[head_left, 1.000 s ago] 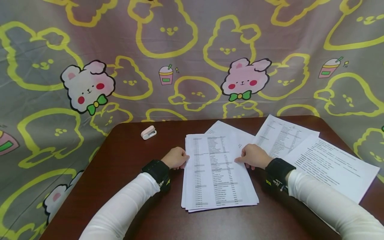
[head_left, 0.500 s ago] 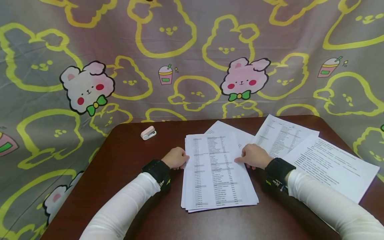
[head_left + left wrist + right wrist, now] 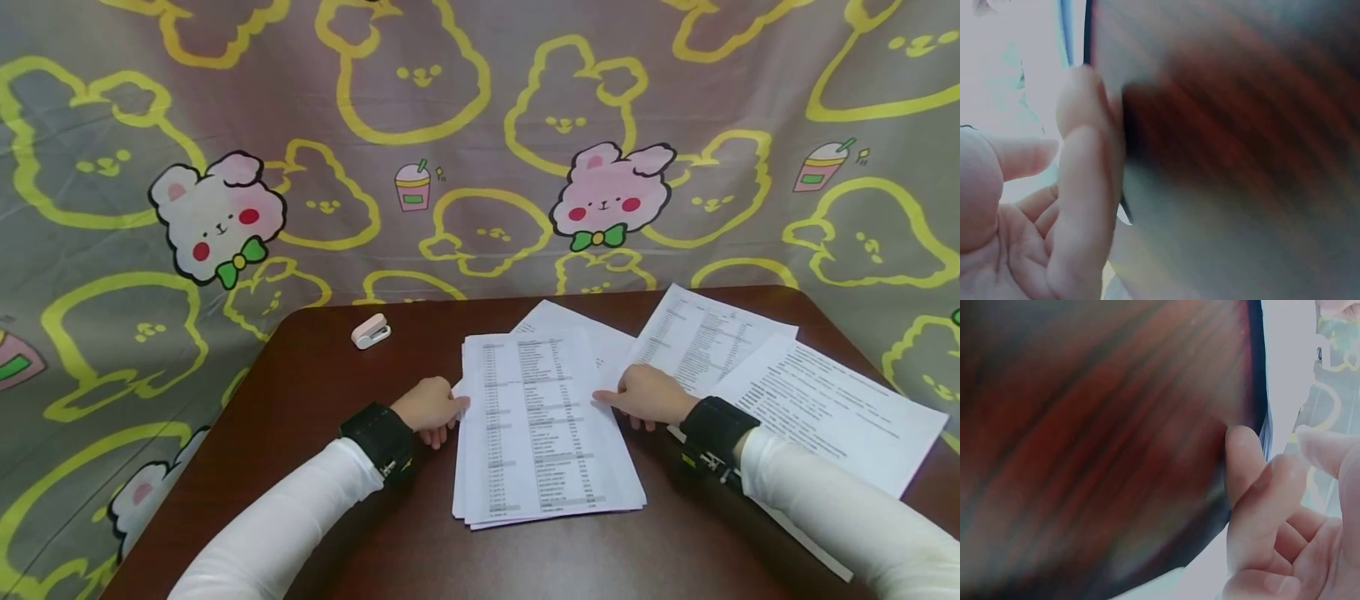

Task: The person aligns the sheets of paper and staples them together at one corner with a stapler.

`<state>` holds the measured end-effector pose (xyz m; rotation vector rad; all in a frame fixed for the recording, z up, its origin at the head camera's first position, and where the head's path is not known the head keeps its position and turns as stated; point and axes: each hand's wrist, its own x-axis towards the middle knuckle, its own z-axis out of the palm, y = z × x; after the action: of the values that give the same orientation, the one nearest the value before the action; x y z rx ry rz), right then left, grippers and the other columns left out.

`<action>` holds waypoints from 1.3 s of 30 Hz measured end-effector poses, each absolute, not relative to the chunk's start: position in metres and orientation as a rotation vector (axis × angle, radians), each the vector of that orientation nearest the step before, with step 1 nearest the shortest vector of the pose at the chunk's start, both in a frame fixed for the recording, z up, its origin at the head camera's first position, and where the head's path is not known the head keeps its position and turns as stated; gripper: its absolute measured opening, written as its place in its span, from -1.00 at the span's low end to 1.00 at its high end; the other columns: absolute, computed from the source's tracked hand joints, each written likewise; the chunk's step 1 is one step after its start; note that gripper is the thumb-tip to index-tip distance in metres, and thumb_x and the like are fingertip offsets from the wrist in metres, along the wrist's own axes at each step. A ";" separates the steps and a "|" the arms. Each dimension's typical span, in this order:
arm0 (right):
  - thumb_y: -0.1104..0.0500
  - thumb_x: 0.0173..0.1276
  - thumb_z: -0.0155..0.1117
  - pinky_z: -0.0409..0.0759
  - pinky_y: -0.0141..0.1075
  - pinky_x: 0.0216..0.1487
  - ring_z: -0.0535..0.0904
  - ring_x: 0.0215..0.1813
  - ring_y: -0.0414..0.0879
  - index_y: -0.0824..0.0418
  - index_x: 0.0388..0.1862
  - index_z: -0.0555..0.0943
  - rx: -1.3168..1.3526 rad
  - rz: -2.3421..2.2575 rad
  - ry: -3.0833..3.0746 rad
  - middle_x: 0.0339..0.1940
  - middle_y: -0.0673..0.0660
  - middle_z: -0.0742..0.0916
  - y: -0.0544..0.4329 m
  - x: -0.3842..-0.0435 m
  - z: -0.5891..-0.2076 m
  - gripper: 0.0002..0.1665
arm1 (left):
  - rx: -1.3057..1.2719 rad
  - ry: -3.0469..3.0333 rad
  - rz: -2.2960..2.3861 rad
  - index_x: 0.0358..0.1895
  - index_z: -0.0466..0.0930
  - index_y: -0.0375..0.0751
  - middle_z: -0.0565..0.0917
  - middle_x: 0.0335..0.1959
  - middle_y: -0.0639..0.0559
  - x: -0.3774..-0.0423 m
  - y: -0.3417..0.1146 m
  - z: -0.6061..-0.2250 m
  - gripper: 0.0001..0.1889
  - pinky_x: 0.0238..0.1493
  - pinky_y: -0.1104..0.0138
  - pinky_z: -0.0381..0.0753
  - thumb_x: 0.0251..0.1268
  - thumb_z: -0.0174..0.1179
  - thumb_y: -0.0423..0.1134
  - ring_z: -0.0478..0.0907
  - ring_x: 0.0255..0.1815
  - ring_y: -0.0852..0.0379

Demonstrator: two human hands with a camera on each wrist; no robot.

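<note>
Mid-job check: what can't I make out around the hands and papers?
Head: print on the white paper stack, too small to read.
Head: the stack's sheet count, hidden beneath its top sheet.
Head: part of the rightmost white printed sheet, behind the white right sleeve.
Left wrist: dark brown table, blurred.

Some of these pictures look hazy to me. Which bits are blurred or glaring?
Head view: mostly clear, but print on the paper stack is hard to read, and the table has a soft sheen near the bottom; left wrist view: table smeared, washed-out glare behind the left hand; right wrist view: table streaky and blurred, pale glare above the right hand.
</note>
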<state>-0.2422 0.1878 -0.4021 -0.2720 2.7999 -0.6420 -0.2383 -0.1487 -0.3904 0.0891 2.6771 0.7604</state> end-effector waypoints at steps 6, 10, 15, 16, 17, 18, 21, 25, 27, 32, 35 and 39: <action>-0.20 0.36 0.21 0.38 -0.37 -0.64 0.51 -0.72 -0.09 0.19 -0.53 0.65 -0.292 -0.743 2.704 -0.71 0.08 0.62 0.188 -0.239 -0.398 -0.49 | 0.094 2.549 0.887 -0.60 0.62 -0.33 0.62 -0.72 -0.12 -0.234 -0.152 -0.388 -0.53 -0.70 0.36 0.54 0.48 0.05 -0.11 0.56 -0.78 0.09; -0.17 0.39 0.20 0.35 -0.38 -0.63 0.52 -0.71 -0.09 0.20 -0.53 0.66 -0.301 -0.789 2.657 -0.70 0.09 0.63 0.187 -0.239 -0.397 -0.50 | 0.055 2.454 0.986 -0.54 0.64 -0.35 0.64 -0.68 -0.14 -0.234 -0.153 -0.386 -0.52 -0.68 0.36 0.55 0.50 0.02 -0.10 0.58 -0.76 0.11; -0.15 0.39 0.21 0.36 -0.37 -0.62 0.54 -0.71 -0.08 0.23 -0.49 0.66 -0.296 -0.818 2.641 -0.70 0.09 0.64 0.184 -0.237 -0.396 -0.51 | 0.021 2.327 1.086 -0.44 0.66 -0.37 0.68 -0.59 -0.16 -0.233 -0.156 -0.385 -0.56 -0.62 0.36 0.58 0.50 0.01 -0.09 0.62 -0.68 0.10; -0.16 0.38 0.22 0.36 -0.37 -0.61 0.55 -0.70 -0.08 0.24 -0.46 0.66 -0.288 -0.818 2.641 -0.69 0.10 0.63 0.184 -0.237 -0.395 -0.51 | 0.015 2.303 1.103 -0.42 0.66 -0.36 0.69 -0.57 -0.16 -0.233 -0.156 -0.385 -0.56 -0.61 0.36 0.58 0.50 0.01 -0.09 0.63 -0.66 0.10; -0.16 0.38 0.22 0.37 -0.36 -0.61 0.55 -0.70 -0.07 0.25 -0.43 0.66 -0.278 -0.814 2.645 -0.67 0.10 0.63 0.183 -0.236 -0.395 -0.51 | 0.016 2.285 1.116 -0.40 0.66 -0.36 0.69 -0.56 -0.17 -0.233 -0.157 -0.386 -0.57 -0.59 0.37 0.58 0.50 0.00 -0.09 0.64 -0.64 0.09; -0.17 0.37 0.22 0.37 -0.36 -0.61 0.55 -0.69 -0.07 0.27 -0.39 0.66 -0.270 -0.809 2.648 -0.65 0.11 0.62 0.182 -0.236 -0.394 -0.50 | 0.018 2.272 1.125 -0.39 0.66 -0.36 0.70 -0.54 -0.17 -0.232 -0.157 -0.386 -0.57 -0.59 0.37 0.59 0.50 0.00 -0.09 0.65 -0.63 0.09; -0.17 0.37 0.23 0.36 -0.36 -0.61 0.56 -0.68 -0.06 0.30 -0.32 0.65 -0.257 -0.799 2.656 -0.61 0.13 0.59 0.180 -0.235 -0.392 -0.49 | 0.032 2.259 1.141 -0.39 0.65 -0.37 0.70 -0.54 -0.17 -0.232 -0.158 -0.385 -0.58 -0.58 0.36 0.59 0.51 -0.01 -0.10 0.65 -0.62 0.09; -0.15 0.38 0.22 0.35 -0.37 -0.63 0.56 -0.69 -0.06 0.28 -0.37 0.66 -0.278 -0.782 2.664 -0.64 0.12 0.60 0.179 -0.234 -0.392 -0.51 | 0.030 2.287 1.130 -0.41 0.65 -0.37 0.69 -0.55 -0.17 -0.232 -0.158 -0.385 -0.57 -0.59 0.35 0.59 0.51 -0.01 -0.11 0.64 -0.64 0.08; -0.15 0.38 0.21 0.37 -0.37 -0.63 0.55 -0.70 -0.07 0.25 -0.40 0.65 -0.276 -0.749 2.677 -0.67 0.11 0.61 0.180 -0.235 -0.392 -0.52 | 0.030 2.316 1.105 -0.42 0.65 -0.37 0.68 -0.57 -0.17 -0.232 -0.158 -0.384 -0.56 -0.60 0.34 0.59 0.51 -0.01 -0.11 0.64 -0.65 0.08; -0.14 0.38 0.22 0.43 -0.37 -0.63 0.54 -0.71 -0.09 0.19 -0.51 0.61 -0.280 -0.634 2.718 -0.72 0.08 0.62 0.183 -0.233 -0.389 -0.55 | 0.054 2.386 0.990 -0.48 0.66 -0.37 0.66 -0.62 -0.16 -0.229 -0.160 -0.380 -0.55 -0.62 0.34 0.58 0.50 0.00 -0.11 0.64 -0.67 0.06; -0.12 0.38 0.23 0.48 -0.36 -0.63 0.55 -0.72 -0.10 0.18 -0.55 0.60 -0.317 -0.601 2.697 -0.72 0.08 0.62 0.185 -0.229 -0.388 -0.55 | 0.080 2.343 0.943 -0.47 0.66 -0.37 0.68 -0.60 -0.18 -0.224 -0.164 -0.376 -0.55 -0.62 0.35 0.57 0.50 0.01 -0.10 0.66 -0.64 0.04; -0.14 0.38 0.22 0.52 -0.34 -0.59 0.57 -0.70 -0.10 0.18 -0.55 0.61 -0.347 -0.626 2.641 -0.70 0.09 0.63 0.187 -0.226 -0.388 -0.54 | 0.125 2.243 0.959 -0.43 0.68 -0.37 0.70 -0.54 -0.21 -0.216 -0.169 -0.373 -0.55 -0.61 0.37 0.57 0.51 0.01 -0.10 0.69 -0.56 0.01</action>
<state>-0.2259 0.1868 -0.3878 -0.3474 2.6413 -0.6260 -0.2158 -0.1688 -0.3730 0.1247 2.2434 0.9593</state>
